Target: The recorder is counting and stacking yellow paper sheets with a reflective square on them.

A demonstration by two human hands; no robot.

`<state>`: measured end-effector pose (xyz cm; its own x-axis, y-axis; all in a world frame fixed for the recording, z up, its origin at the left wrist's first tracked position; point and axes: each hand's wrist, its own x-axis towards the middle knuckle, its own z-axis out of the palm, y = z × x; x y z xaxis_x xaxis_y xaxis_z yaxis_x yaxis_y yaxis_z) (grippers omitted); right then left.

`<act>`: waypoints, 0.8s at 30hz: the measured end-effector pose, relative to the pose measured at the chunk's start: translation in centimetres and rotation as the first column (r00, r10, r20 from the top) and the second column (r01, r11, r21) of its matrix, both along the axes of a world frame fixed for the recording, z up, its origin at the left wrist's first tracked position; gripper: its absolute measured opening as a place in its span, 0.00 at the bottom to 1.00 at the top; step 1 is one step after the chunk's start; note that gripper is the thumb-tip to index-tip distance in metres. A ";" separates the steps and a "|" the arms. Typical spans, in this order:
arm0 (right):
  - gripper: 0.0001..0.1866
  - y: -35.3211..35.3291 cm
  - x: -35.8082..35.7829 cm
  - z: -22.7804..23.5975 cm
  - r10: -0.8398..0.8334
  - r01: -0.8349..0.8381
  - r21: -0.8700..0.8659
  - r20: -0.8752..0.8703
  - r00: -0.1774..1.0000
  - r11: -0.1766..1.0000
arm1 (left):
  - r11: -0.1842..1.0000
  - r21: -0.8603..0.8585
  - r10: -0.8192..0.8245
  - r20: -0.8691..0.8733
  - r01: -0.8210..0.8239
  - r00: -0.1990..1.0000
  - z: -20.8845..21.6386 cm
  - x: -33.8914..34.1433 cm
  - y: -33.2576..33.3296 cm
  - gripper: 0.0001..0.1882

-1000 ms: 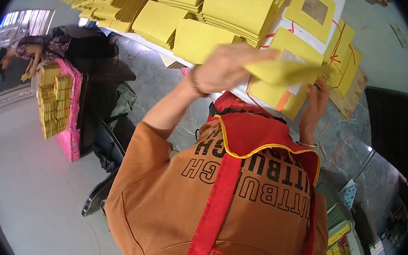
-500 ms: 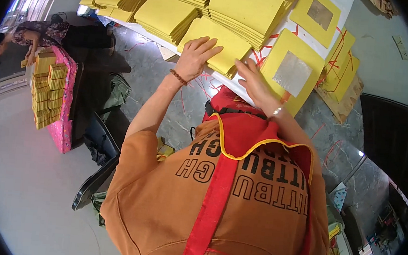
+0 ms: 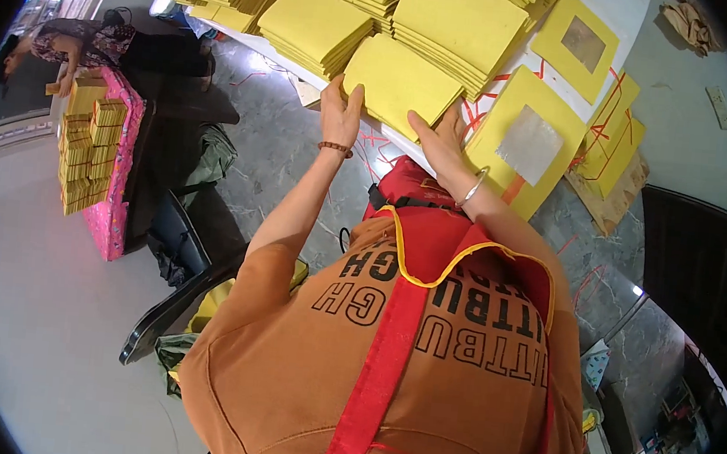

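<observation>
A stack of folded yellow paper sheets (image 3: 404, 83) lies at the near edge of the white table (image 3: 295, 65), between my two hands. My left hand (image 3: 340, 114) grips its left end, thumb along the near side. At the right end, my right hand (image 3: 444, 141) holds the stack with the thumb on its near corner and the fingers around the far side, partly hidden. Right of that hand lies a large yellow sheet (image 3: 493, 173) with a silver-grey square (image 3: 524, 143) on it. Several more yellow stacks (image 3: 459, 19) stand behind.
Red strips (image 3: 477, 116) lie on the table. A second yellow sheet with a grey square (image 3: 584, 43) is farther back. At the left, another person (image 3: 94, 43) leans by a pink-covered table (image 3: 123, 163) with bundled yellow packs (image 3: 89, 147). A black chair (image 3: 180, 246) stands at my left.
My left hand has come off the top of the stack to its left end. The right hand's fingers have moved around the right end.
</observation>
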<state>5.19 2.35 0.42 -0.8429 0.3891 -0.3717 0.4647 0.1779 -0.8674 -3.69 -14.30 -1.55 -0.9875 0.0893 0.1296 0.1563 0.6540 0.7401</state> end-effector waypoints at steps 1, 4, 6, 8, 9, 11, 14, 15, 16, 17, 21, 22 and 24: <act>0.46 0.1 -0.1 0.2 -0.002 0.002 0.004 -0.015 1.000 1.000 | 0.999 0.037 0.030 0.049 -0.031 0.998 -0.2 0.0 0.2 0.30; 0.46 0.3 -0.2 0.6 -0.017 0.016 -0.073 -0.019 1.000 0.997 | 0.988 0.147 0.024 0.195 -0.054 0.981 0.1 -1.0 0.0 0.35; 0.45 0.2 -0.2 0.1 -0.053 0.052 -0.050 -0.024 0.998 0.997 | 0.991 0.107 0.056 0.175 -0.075 0.983 0.4 -0.9 0.5 0.34; 0.44 0.1 -0.3 -0.8 -0.086 0.085 -0.029 -0.036 0.996 0.996 | 0.993 0.066 0.089 0.148 -0.100 0.985 0.4 -1.3 0.2 0.34; 0.43 0.2 -0.3 -1.3 -0.114 0.099 -0.111 -0.136 0.984 0.989 | 0.986 0.163 -0.012 0.293 -0.037 0.956 -0.2 -2.0 -0.7 0.36; 0.42 0.7 -0.1 -1.5 -0.151 0.108 -0.190 -0.227 0.962 0.976 | 0.963 0.269 -0.131 0.425 0.013 0.896 0.3 -2.6 -1.6 0.38; 0.48 1.4 0.1 -1.6 -0.123 0.017 -0.335 -0.298 0.947 0.942 | 0.934 0.355 -0.274 0.666 0.028 0.694 3.8 -1.6 -1.4 0.28; 0.47 1.3 0.2 -2.7 -0.132 0.033 -0.331 -0.279 0.951 0.943 | 0.934 0.355 -0.278 0.665 0.035 0.693 3.8 -1.2 -0.9 0.28; 0.47 1.1 0.1 -2.7 -0.133 0.042 -0.326 -0.260 0.956 0.944 | 0.901 0.433 -0.275 0.616 -0.026 0.739 3.8 -0.7 -0.7 0.27; 0.47 1.0 0.2 -2.8 -0.133 0.042 -0.326 -0.261 0.956 0.944 | 0.856 0.511 -0.264 0.565 -0.081 0.782 3.6 -0.4 -0.6 0.26; 0.47 1.0 0.6 -1.4 -0.123 0.041 -0.379 -0.193 0.974 0.924 | 0.859 0.473 -0.132 0.573 -0.195 0.809 1.5 0.5 -1.7 0.26; 0.47 1.3 0.7 -1.1 -0.128 0.013 -0.489 -0.201 0.971 0.872 | 0.860 0.490 -0.213 0.595 -0.140 0.775 1.5 0.5 -2.2 0.26; 0.48 1.6 0.9 -1.2 -0.108 0.009 -0.529 -0.157 0.982 0.849 | 0.845 0.524 -0.361 0.706 -0.106 0.610 2.5 1.0 -3.1 0.28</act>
